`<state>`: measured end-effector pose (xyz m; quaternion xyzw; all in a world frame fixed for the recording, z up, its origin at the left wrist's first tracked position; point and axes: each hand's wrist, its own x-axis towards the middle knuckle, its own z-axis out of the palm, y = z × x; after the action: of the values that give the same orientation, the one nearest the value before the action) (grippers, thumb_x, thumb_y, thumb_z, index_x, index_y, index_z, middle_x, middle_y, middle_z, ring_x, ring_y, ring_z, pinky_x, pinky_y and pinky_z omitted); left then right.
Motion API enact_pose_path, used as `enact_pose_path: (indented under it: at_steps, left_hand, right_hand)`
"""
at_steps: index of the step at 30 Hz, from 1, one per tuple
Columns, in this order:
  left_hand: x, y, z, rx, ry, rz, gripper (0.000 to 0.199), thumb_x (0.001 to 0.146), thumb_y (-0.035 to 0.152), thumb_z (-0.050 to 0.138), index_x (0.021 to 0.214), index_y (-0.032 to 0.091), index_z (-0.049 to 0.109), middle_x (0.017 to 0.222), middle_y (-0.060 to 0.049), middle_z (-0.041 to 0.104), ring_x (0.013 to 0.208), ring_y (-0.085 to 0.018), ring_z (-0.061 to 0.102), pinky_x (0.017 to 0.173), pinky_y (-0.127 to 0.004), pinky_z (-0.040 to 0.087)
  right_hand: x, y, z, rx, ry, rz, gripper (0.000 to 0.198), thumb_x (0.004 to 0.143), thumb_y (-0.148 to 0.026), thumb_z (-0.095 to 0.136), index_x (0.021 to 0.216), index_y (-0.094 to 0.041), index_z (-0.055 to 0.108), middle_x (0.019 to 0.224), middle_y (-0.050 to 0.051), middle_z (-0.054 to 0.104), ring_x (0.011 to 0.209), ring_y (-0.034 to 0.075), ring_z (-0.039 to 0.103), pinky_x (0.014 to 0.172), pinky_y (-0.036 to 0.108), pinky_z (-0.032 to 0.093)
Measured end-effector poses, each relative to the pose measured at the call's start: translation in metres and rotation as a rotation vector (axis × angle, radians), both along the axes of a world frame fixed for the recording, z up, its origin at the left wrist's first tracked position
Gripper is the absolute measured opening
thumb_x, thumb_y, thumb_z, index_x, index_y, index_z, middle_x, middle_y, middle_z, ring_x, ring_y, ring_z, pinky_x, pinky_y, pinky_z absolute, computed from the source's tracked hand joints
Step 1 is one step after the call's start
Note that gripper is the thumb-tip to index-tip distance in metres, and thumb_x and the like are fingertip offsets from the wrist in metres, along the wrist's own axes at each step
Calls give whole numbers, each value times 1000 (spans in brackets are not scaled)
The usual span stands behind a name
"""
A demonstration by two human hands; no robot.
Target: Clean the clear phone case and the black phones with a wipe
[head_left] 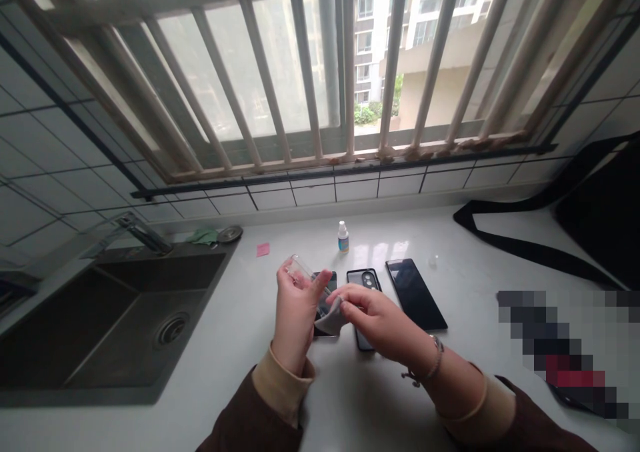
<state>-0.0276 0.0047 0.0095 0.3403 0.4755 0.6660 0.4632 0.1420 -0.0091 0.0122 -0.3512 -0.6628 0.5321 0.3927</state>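
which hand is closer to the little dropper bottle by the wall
Left. The left hand, holding a clear case, sits below and slightly left of the dropper bottle. The right hand, pinching a grey cloth, is lower and farther.

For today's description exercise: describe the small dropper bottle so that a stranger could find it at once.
Start at the barred window, then drop to the white countertop below the tiled sill. The small white dropper bottle with a blue label stands upright behind three dark phones lying flat; it is the only upright thing there.

A grey cloth [331, 323], black phones [415, 293], a pink note [263, 249] on the white counter [240, 332], brown sleeves [250, 425]
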Motion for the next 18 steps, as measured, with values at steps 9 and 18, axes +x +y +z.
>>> enact_pose_path:
  at_steps: [9,18]
  left_hand:
    - [5,-8,24,22,-437,-330,58,105,64,47,150,28,53,137,-16,68,128,-29,66,110,-46,53]
    - [1,-4,22,-143,-569,-258,47,106,46,53,144,18,55,122,-21,74,99,-29,76,88,-45,63]
  right_hand:
    - [-4,1,4,-671,610,37,27,85,-38,81,95,-13,78,88,5,73,76,13,65,70,23,57]
    - [0,10,-6,-669,622,-145,17,88,-31,75,95,-16,77,102,10,79,89,19,74,75,27,64]
